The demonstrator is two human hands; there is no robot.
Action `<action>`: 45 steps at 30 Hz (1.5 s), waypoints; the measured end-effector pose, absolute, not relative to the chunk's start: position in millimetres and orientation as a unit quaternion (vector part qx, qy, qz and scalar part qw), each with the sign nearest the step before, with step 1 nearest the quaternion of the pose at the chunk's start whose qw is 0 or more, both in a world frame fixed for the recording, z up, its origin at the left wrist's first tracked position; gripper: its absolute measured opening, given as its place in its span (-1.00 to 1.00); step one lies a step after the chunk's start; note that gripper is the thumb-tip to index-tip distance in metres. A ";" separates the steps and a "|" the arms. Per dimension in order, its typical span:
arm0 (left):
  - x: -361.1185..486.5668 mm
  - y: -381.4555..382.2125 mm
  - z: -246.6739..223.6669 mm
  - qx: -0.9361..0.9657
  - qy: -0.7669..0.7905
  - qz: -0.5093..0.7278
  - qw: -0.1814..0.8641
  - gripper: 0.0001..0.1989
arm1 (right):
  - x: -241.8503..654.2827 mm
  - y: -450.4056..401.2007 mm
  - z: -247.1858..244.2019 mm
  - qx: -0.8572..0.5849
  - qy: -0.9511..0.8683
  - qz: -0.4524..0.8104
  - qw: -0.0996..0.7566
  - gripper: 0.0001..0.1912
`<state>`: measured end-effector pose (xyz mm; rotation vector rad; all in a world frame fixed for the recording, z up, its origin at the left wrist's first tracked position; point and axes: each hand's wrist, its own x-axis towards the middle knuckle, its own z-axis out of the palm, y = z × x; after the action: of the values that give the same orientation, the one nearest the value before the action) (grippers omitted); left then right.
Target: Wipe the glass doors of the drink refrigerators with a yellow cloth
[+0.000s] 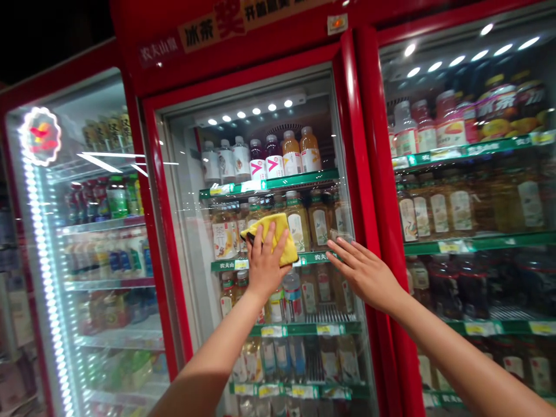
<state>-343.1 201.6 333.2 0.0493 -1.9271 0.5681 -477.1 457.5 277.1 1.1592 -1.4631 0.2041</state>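
Note:
A yellow cloth [282, 231] lies pressed against the glass door of the middle red refrigerator, under my left hand [264, 263]. The fingers of that hand are spread over the cloth and point upward. My right hand [365, 272] rests at the right side of the same glass door [186, 174], its fingers stretched toward the left, with nothing seen in it. Behind the glass, several shelves hold bottled drinks [299, 223]. Part of the cloth is hidden by my left fingers.
To the right stands another red-framed cooler [382, 174] with bottles on green-edged shelves. On the left is a third cooler [134, 231] with a bright light strip and a glowing round sign [41, 136]. A red header [160, 55] with lettering spans the top.

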 end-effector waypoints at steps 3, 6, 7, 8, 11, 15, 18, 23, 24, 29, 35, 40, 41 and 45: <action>-363.0 227.7 375.5 0.054 -0.784 0.186 0.590 -0.07 | -476.1 456.9 278.1 0.497 -0.627 0.090 0.594 -0.38; -378.8 249.2 399.7 0.022 -0.780 0.184 0.598 -0.05 | -474.4 456.9 278.4 0.495 -0.629 0.090 0.592 -0.38; -380.9 252.6 400.7 0.007 -0.785 0.193 0.589 -0.03 | -474.0 457.5 278.1 0.494 -0.631 0.089 0.592 -0.38; -381.2 253.7 398.4 -0.008 -0.792 0.207 0.574 -0.01 | -473.8 458.5 277.6 0.492 -0.632 0.086 0.592 -0.39; -373.8 245.9 379.3 -0.065 -0.819 0.265 0.504 -0.01 | -474.2 464.0 275.8 0.489 -0.631 0.067 0.599 -0.43; -364.9 230.6 363.7 -0.129 -0.823 0.319 0.452 -0.04 | -477.8 474.6 275.9 0.505 -0.612 0.043 0.607 -0.55; -371.7 234.0 378.2 -0.149 -0.811 0.330 0.460 -0.07 | -481.9 482.2 280.1 0.519 -0.589 0.037 0.618 -0.61; -392.7 266.1 413.2 -0.118 -0.804 0.281 0.510 -0.06 | -485.4 493.1 290.9 0.525 -0.584 0.037 0.618 -0.63; -395.3 271.9 414.7 -0.106 -0.804 0.267 0.520 -0.05 | -485.4 495.4 292.3 0.522 -0.586 0.041 0.619 -0.62; -395.5 278.1 389.0 -0.115 -0.814 0.262 0.505 0.01 | -483.6 510.2 291.2 0.490 -0.611 0.096 0.614 -0.49; -395.3 271.2 364.1 -0.197 -0.809 0.325 0.449 -0.01 | -485.1 523.4 285.9 0.497 -0.608 0.106 0.610 -0.41; -410.4 294.9 400.2 -0.162 -0.808 0.284 0.490 -0.08 | -488.0 525.5 297.9 0.491 -0.612 0.106 0.611 -0.40; -412.8 300.4 407.8 -0.144 -0.808 0.268 0.504 -0.08 | -488.6 525.6 301.2 0.487 -0.616 0.106 0.610 -0.41; -413.8 308.0 408.5 -0.128 -0.809 0.253 0.515 -0.06 | -490.8 526.1 307.5 0.486 -0.625 0.111 0.600 -0.42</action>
<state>-413.8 308.0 408.5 -0.3073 -1.9436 0.6084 -490.8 526.1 307.5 1.1268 -1.4497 0.2580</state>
